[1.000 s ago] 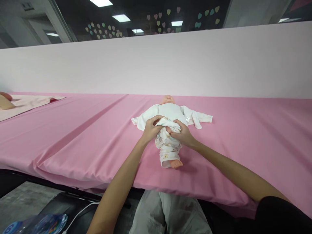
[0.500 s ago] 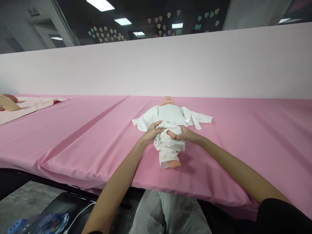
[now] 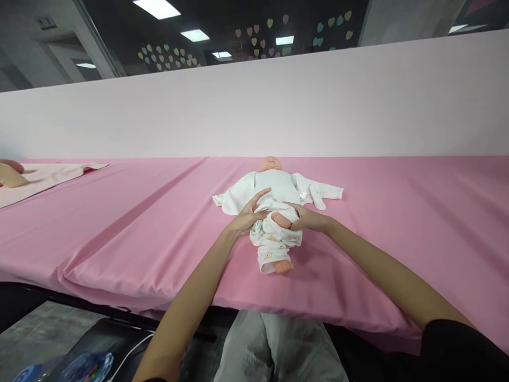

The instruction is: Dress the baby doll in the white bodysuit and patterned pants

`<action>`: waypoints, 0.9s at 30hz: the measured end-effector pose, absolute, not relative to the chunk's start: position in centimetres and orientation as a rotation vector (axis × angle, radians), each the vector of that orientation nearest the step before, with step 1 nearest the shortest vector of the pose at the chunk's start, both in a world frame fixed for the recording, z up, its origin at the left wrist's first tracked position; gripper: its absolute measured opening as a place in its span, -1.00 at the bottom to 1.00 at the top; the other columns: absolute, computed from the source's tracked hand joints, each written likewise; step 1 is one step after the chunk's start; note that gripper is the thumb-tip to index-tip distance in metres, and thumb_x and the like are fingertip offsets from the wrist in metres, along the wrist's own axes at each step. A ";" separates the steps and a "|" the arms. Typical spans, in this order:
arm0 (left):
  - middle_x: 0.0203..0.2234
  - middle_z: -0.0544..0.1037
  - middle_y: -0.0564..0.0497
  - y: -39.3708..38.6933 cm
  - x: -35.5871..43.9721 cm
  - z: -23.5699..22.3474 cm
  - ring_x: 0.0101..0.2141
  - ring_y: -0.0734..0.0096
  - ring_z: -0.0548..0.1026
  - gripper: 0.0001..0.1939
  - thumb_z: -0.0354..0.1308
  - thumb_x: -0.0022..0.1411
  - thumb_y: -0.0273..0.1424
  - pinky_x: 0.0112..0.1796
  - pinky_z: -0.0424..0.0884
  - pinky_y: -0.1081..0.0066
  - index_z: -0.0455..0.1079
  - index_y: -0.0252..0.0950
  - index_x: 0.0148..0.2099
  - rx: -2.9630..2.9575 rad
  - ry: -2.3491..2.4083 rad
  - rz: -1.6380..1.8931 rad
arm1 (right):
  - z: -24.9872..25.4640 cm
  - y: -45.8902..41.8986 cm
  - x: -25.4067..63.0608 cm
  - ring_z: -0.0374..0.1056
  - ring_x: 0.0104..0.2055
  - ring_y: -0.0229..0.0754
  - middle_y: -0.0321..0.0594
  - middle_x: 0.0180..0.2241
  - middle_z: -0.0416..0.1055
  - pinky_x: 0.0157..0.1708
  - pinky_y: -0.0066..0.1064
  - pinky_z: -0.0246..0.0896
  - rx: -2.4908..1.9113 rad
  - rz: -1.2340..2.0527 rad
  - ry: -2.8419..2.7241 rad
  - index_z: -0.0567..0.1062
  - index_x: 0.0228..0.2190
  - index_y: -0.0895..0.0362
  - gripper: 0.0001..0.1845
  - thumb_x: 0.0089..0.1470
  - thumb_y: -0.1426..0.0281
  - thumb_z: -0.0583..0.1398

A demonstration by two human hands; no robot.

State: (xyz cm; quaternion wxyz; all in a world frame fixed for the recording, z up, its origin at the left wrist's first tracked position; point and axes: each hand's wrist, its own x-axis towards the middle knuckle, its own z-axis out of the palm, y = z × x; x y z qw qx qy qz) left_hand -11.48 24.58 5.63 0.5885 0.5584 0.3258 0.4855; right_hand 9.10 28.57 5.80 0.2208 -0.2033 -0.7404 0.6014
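A baby doll [image 3: 271,163] lies on its back with its head away from me, in a white long-sleeved top [image 3: 274,184]. White printed baby pants [image 3: 274,239] are bunched around its legs. One foot [image 3: 283,267] sticks out of a cuff near me; a second patch of doll skin [image 3: 281,219] shows in an opening higher up. On the left side of the pants my left hand [image 3: 249,215] is open, thumb and forefinger spread against the cloth. My right hand [image 3: 307,217] grips the pants at the right of that opening, its fingertips partly hidden in the folds.
A pink sheet [image 3: 151,223] covers the table. At far left, part of another doll [image 3: 11,175] lies on a pale cloth [image 3: 51,178]. A white partition [image 3: 254,111] stands behind. Below left are a plastic bottle [image 3: 85,367] and white cable [image 3: 129,354] on a black seat.
My left hand has loosened and spread, its forefinger now reaching up toward the top. My right hand stays at the pants. A little more doll skin shows in the opening.
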 end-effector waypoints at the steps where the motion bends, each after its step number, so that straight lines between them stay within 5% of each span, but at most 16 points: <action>1: -0.33 0.43 0.04 24.5 -11.4 5.8 -0.37 0.49 0.43 -0.13 0.29 -0.10 -0.45 -0.32 0.34 0.50 0.02 -0.13 0.25 1.316 0.759 1.128 | 5.7 28.6 9.1 0.26 -0.12 -0.15 -0.27 -0.17 0.36 -0.23 -0.40 0.21 -0.556 1.662 -2.046 0.29 -0.01 0.12 -0.29 -0.33 0.51 0.20; 27: -0.27 0.44 0.02 24.7 -11.7 5.5 -0.33 0.46 0.42 -0.12 0.26 -0.12 -0.48 -0.33 0.32 0.51 0.01 -0.13 0.26 1.429 0.662 1.060 | 4.8 29.2 9.3 0.27 -0.05 -0.10 -0.19 -0.08 0.37 -0.21 -0.40 0.23 -0.498 1.737 -1.907 0.33 -0.03 0.13 -0.28 -0.36 0.50 0.25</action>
